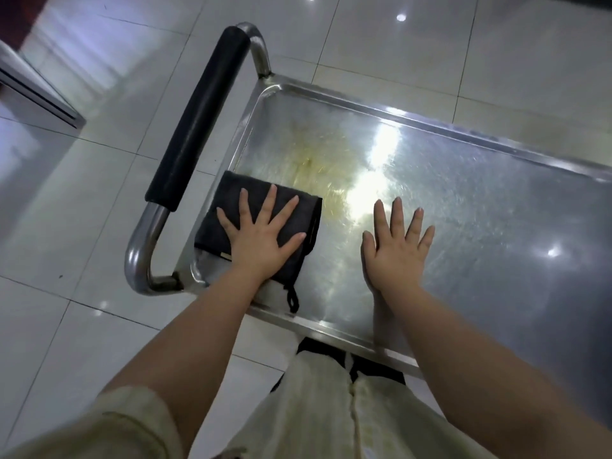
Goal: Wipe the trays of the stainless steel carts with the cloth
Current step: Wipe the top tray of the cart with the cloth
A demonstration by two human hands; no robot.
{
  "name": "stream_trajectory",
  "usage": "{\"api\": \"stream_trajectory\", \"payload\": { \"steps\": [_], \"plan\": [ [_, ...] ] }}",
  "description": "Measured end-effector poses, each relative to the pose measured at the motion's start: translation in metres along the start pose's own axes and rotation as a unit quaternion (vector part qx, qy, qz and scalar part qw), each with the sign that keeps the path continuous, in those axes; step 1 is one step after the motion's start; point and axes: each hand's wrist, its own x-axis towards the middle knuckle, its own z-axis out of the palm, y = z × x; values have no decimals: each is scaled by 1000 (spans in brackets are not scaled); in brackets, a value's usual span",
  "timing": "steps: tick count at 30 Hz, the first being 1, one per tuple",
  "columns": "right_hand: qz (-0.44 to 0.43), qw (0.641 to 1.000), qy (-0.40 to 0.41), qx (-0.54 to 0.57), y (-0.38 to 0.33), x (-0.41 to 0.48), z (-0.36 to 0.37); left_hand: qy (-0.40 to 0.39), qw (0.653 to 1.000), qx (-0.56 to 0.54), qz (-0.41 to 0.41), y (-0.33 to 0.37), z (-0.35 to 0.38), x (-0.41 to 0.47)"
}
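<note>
A stainless steel cart tray (480, 200) fills the middle and right of the head view. Its surface has a yellowish smear near the left end. A folded dark grey cloth (231, 207) lies flat in the tray's near left corner, with a small loop hanging over the near rim. My left hand (261, 236) presses flat on the cloth, fingers spread. My right hand (394, 250) rests flat on the bare tray to the right of the cloth, fingers apart, holding nothing.
The cart's push handle (198, 117), with a black foam grip on a steel tube, curves around the tray's left end. Glossy white floor tiles (82, 210) surround the cart. A white unit (29, 84) stands at the far left. My light trousers are below the near rim.
</note>
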Motion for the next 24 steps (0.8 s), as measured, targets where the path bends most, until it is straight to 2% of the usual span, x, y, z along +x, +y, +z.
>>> {"api": "stream_trajectory", "payload": {
  "steps": [6,10,14,20,24],
  "plan": [
    [-4,1000,7,-9,-1,-2,-1,-14,999,17,41,22,-29,112],
    [-2,1000,9,-10,1,1,1,-45,998,20,45,42,-41,149],
    [0,1000,9,-15,2,1,2,-32,999,10,41,36,-28,105],
    [-7,1000,5,-7,1,0,0,-10,1000,-8,8,22,12,-33],
    [-9,1000,2,-5,2,1,1,-18,1000,-9,-18,25,0,9]
  ]
}}
